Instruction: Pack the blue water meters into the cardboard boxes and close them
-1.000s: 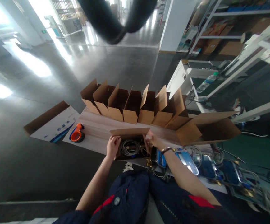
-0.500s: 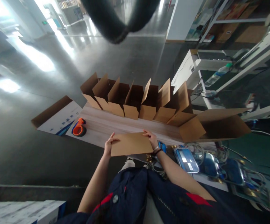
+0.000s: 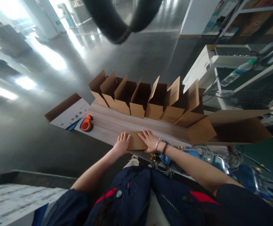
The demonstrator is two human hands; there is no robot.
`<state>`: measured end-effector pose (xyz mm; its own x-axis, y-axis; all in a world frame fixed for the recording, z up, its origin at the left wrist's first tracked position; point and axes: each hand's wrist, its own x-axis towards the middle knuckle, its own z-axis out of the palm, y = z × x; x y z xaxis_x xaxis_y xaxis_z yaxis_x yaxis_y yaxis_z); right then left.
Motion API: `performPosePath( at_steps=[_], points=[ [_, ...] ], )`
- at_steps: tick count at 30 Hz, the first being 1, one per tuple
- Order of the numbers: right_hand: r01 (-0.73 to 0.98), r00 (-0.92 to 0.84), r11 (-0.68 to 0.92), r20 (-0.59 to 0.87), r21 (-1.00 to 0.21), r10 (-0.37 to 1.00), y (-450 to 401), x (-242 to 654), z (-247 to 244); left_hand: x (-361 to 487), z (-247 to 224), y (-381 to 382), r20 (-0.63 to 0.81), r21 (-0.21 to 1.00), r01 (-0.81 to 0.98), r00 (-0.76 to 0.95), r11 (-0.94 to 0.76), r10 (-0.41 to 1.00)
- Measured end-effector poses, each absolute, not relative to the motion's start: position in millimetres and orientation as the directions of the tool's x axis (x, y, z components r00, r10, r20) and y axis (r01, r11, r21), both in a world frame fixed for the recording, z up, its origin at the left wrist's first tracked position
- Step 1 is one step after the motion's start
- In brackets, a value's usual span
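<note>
One box (image 3: 134, 143), near edge of bench (image 3: 108, 125), top shut; on my cam L hand (image 3: 122, 145) & R hand (image 3: 151, 141) lie flat atop, fingers spread. Boxes (image 3: 137, 109), bench's far edge: not closed yet.

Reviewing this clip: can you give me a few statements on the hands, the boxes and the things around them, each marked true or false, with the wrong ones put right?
1. The left hand and the right hand both lie on the small box. True.
2. The tape dispenser lies to the right of the small box. False: it lies to the left, on the table.
3. The cartons in the row have flaps standing open. True.
4. The right hand grips the bottle. False: it rests on the small box, and the bottle is off to the right.
5. Bracelets are on the right wrist. True.
</note>
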<state>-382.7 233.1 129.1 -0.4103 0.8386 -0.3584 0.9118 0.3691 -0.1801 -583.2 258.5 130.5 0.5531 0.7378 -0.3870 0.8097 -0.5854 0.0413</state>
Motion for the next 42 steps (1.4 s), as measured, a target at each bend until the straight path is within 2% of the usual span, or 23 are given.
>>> performPosePath(
  at_steps=[2,7,11,16,18,19,21,23,24,25,26,28,29,30,32,34,36,39,42],
  points=[
    [0.897,-0.439,0.392,-0.326,-0.204,0.837,231.9,-378.0,127.0,-591.0,133.1,261.7,-0.381,0.049,0.775,0.598,-0.630,0.706],
    [0.890,-0.437,0.402,-0.154,-0.216,0.886,213.9,-372.7,99.3,-611.8,123.2,251.6,-0.246,0.005,0.729,0.664,-0.684,0.706],
    [0.887,-0.426,0.385,-0.131,-0.254,0.895,211.8,-377.5,89.3,-609.0,104.5,236.9,-0.177,-0.065,0.756,0.633,-0.651,0.753],
    [0.756,-0.582,0.506,-0.074,-0.415,0.810,240.0,-397.4,111.0,-570.1,83.9,232.1,0.000,-0.047,0.715,0.699,-0.698,0.716],
    [0.730,-0.527,0.487,0.060,-0.479,0.848,248.2,-387.9,122.1,-559.9,79.5,241.1,0.085,-0.031,0.729,0.683,-0.684,0.725],
    [0.757,-0.410,0.437,0.167,-0.485,0.897,248.4,-374.7,127.5,-558.4,78.3,249.1,0.120,-0.028,0.754,0.655,-0.657,0.746],
    [0.872,0.023,0.179,0.405,-0.455,0.914,238.3,-331.5,138.8,-561.2,78.5,272.1,0.172,-0.027,0.807,0.586,-0.591,0.792],
    [0.860,0.484,-0.264,0.534,-0.437,0.693,217.6,-274.0,151.3,-567.6,82.2,301.1,0.206,-0.016,0.862,0.498,-0.506,0.842],
    [0.753,0.657,-0.489,0.523,-0.440,0.543,206.2,-244.4,157.7,-570.7,85.4,315.8,0.214,0.000,0.887,0.451,-0.461,0.867],
    [0.635,0.767,-0.644,0.443,-0.426,0.464,195.7,-216.8,163.6,-573.2,89.2,329.3,0.214,0.024,0.909,0.403,-0.417,0.890],
    [0.548,0.834,-0.738,0.319,-0.394,0.450,186.9,-193.4,168.7,-574.9,93.5,341.0,0.206,0.053,0.926,0.356,-0.373,0.912],
    [0.488,0.869,-0.808,0.095,-0.331,0.486,174.3,-163.9,176.1,-575.4,101.3,356.1,0.176,0.135,0.945,0.273,-0.298,0.946],
    [0.496,0.859,-0.809,0.041,-0.316,0.510,169.1,-159.4,178.9,-574.2,103.8,358.7,0.161,0.187,0.941,0.254,-0.282,0.954],
    [0.514,0.849,-0.795,0.057,-0.322,0.526,163.6,-161.6,181.8,-572.0,104.9,357.5,0.152,0.246,0.927,0.252,-0.284,0.956],
    [0.577,0.817,-0.726,0.254,-0.375,0.518,150.8,-183.4,189.2,-564.6,102.5,344.0,0.148,0.371,0.872,0.283,-0.319,0.948],
    [0.688,0.719,-0.581,0.518,-0.434,0.464,138.9,-222.5,198.2,-554.0,95.0,319.0,0.140,0.498,0.798,0.310,-0.338,0.940],
    [0.800,0.597,-0.411,0.644,-0.437,0.479,135.5,-271.9,204.3,-542.8,85.2,290.3,0.123,0.622,0.714,0.316,-0.321,0.941],
    [0.877,0.455,-0.199,0.621,-0.438,0.638,153.8,-350.6,199.3,-534.3,71.9,259.0,0.050,0.804,0.567,0.233,-0.177,0.971],
    [0.849,0.232,0.013,0.396,-0.528,0.889,180.8,-410.2,180.7,-545.4,65.5,253.2,-0.148,0.912,0.397,0.074,0.107,0.986]
  ],
)
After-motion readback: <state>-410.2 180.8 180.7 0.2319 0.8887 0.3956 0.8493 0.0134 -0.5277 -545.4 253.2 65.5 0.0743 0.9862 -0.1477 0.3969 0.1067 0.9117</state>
